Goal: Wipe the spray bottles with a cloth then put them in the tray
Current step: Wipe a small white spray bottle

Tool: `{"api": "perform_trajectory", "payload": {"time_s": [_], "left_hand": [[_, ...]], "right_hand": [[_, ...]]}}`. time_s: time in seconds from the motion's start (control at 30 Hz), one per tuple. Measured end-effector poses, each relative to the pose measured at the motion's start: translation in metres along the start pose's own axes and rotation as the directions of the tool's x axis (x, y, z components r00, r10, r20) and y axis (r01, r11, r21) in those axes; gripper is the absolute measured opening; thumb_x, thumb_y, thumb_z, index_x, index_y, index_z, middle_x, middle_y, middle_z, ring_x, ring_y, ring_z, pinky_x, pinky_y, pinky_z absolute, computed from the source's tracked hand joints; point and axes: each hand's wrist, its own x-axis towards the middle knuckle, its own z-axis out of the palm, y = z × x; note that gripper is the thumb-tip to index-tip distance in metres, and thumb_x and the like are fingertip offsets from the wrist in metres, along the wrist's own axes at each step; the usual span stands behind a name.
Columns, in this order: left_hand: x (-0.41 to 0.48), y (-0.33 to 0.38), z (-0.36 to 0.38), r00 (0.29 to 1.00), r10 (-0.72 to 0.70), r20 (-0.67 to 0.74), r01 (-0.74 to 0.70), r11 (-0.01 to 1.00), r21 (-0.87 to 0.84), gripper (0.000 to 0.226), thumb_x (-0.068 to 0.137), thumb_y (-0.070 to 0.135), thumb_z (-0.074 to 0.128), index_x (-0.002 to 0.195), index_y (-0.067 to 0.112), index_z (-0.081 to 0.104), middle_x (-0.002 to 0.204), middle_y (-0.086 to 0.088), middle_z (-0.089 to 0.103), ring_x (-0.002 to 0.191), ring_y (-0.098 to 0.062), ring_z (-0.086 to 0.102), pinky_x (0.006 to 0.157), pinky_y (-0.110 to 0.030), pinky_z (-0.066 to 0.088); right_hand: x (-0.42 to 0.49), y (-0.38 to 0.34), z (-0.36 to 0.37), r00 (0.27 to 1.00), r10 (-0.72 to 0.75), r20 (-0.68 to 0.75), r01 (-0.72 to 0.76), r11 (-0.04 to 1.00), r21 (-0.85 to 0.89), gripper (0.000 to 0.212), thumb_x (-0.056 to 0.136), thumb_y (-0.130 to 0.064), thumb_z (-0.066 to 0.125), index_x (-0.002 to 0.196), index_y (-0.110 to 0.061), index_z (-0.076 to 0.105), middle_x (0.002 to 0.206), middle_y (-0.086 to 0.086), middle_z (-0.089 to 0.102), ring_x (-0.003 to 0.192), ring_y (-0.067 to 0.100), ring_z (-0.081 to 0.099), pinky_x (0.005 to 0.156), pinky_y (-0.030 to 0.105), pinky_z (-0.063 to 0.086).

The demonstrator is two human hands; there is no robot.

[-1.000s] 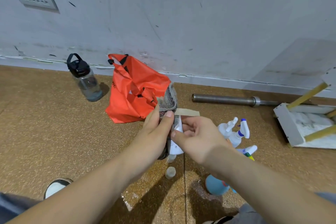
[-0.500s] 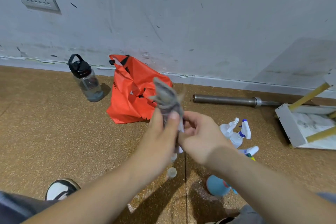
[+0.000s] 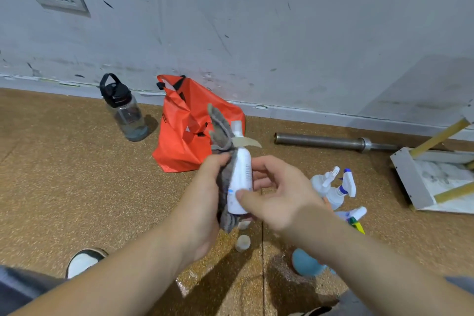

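**Grey cloth (image 3: 222,133) pressed to white bottle (image 3: 240,179) above a speckled floor (image 3: 77,187)**

At the bottom edge a shoe (image 3: 82,261) rests on the brown floor, with a blue bottle (image 3: 305,263) and a small loose cap (image 3: 242,242) just ahead of it. Above them, a person's left hand (image 3: 202,202) grips the grey cloth, fingers curled to press the fabric against the left side of the white bottle, which is held upright in the air. The right hand (image 3: 282,197) holds the bottle's lower half, thumb in front and fingers curled behind. To the right, clear spray bottles (image 3: 333,188) stand clustered on the floor, well apart from the white tray (image 3: 410,179) at the right edge, where yellow bars lie across it. Farther back, an orange bag (image 3: 184,136), a metal bar (image 3: 320,140) and a dark-capped water bottle (image 3: 125,113) sit near the wall (image 3: 256,33).
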Motion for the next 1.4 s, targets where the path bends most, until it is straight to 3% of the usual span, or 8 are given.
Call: {"api": "perform_trajectory", "payload": {"time_s": [0.33, 0.63, 0.73, 0.8, 0.87, 0.97, 1.17, 1.4], "left_hand": [[-0.002, 0.011, -0.007, 0.958, -0.242, 0.153, 0.227, 0.967, 0.112, 0.051, 0.093, 0.044, 0.038, 0.091, 0.010, 0.076, 0.088, -0.022, 0.070, 0.058, -0.030, 0.063, 0.047, -0.028, 0.047], [0.004, 0.013, 0.006, 0.998, -0.067, 0.011, 0.063, 0.972, 0.227, 0.050, 0.109, 0.028, 0.032, 0.126, 0.005, 0.073, 0.132, -0.028, 0.067, 0.114, -0.040, 0.062, 0.080, -0.045, 0.052], [-0.012, 0.000, 0.011, 0.844, 0.497, 0.202, -0.481, 0.533, 0.697, 0.048, 0.112, 0.044, 0.028, 0.130, 0.029, 0.070, 0.132, 0.005, 0.070, 0.131, -0.017, 0.058, 0.108, -0.036, 0.046], [-0.020, -0.016, 0.004, 0.753, 0.492, 0.437, -0.569, 0.154, 0.808, 0.051, 0.110, 0.048, 0.025, 0.146, 0.026, 0.054, 0.143, 0.010, 0.054, 0.137, -0.012, 0.048, 0.115, -0.036, 0.039], [-0.014, -0.027, -0.005, 0.754, 0.521, 0.400, -0.508, 0.075, 0.858, 0.043, 0.108, 0.046, 0.035, 0.141, 0.023, 0.051, 0.137, 0.009, 0.050, 0.129, -0.014, 0.049, 0.108, -0.038, 0.043], [-0.002, -0.025, -0.016, 0.712, 0.581, 0.394, -0.562, 0.137, 0.815, 0.028, 0.109, 0.039, 0.040, 0.132, 0.030, 0.053, 0.119, 0.017, 0.055, 0.112, -0.006, 0.055, 0.093, -0.031, 0.046], [0.006, -0.029, -0.014, 0.938, 0.344, -0.041, -0.267, 0.793, 0.547, 0.033, 0.112, 0.037, 0.037, 0.101, 0.035, 0.068, 0.092, 0.031, 0.070, 0.089, 0.021, 0.060, 0.087, -0.005, 0.042], [-0.001, -0.025, -0.012, 0.658, 0.595, 0.462, -0.561, -0.023, 0.828, 0.041, 0.108, 0.035, 0.038, 0.143, 0.018, 0.049, 0.130, 0.006, 0.054, 0.117, -0.012, 0.053, 0.099, -0.028, 0.042]], "right_hand": [[0.018, -0.018, -0.047, 0.996, -0.017, 0.082, -0.010, 0.951, 0.310, 0.020, 0.100, -0.025, 0.065, 0.112, -0.014, 0.076, 0.085, 0.003, 0.064, 0.062, 0.013, 0.051, 0.049, 0.028, 0.036], [0.023, -0.009, -0.045, 0.999, 0.033, -0.011, -0.027, 0.936, 0.351, 0.013, 0.095, -0.017, 0.072, 0.097, -0.004, 0.074, 0.083, 0.012, 0.071, 0.074, 0.024, 0.060, 0.065, 0.028, 0.054], [0.024, -0.007, -0.040, 0.986, 0.054, -0.159, -0.001, 0.951, 0.310, 0.012, 0.092, -0.014, 0.077, 0.091, -0.003, 0.071, 0.077, 0.016, 0.067, 0.071, 0.023, 0.058, 0.062, 0.032, 0.052], [0.023, -0.005, -0.036, 0.973, 0.056, -0.224, 0.009, 0.960, 0.279, 0.009, 0.091, -0.012, 0.078, 0.089, -0.006, 0.070, 0.077, 0.016, 0.066, 0.070, 0.020, 0.058, 0.068, 0.036, 0.050], [0.020, -0.005, -0.029, 0.967, 0.044, -0.249, 0.019, 0.969, 0.247, 0.009, 0.090, -0.015, 0.078, 0.091, -0.009, 0.071, 0.081, 0.021, 0.071, 0.069, 0.020, 0.061, 0.070, 0.037, 0.052], [0.016, -0.008, -0.027, 0.959, -0.014, -0.285, 0.077, 0.975, 0.210, 0.005, 0.092, -0.011, 0.074, 0.089, -0.009, 0.072, 0.090, 0.027, 0.072, 0.070, 0.022, 0.061, 0.075, 0.050, 0.059], [0.019, -0.008, -0.036, 0.954, 0.027, -0.299, 0.080, 0.936, 0.342, 0.010, 0.092, -0.011, 0.076, 0.083, -0.011, 0.071, 0.075, 0.010, 0.066, 0.074, 0.025, 0.063, 0.084, 0.058, 0.059], [0.014, -0.004, -0.019, 0.967, 0.105, -0.233, -0.010, 0.926, 0.377, 0.009, 0.094, -0.010, 0.073, 0.087, -0.013, 0.068, 0.097, 0.032, 0.071, 0.079, 0.030, 0.070, 0.084, 0.053, 0.062]]}}
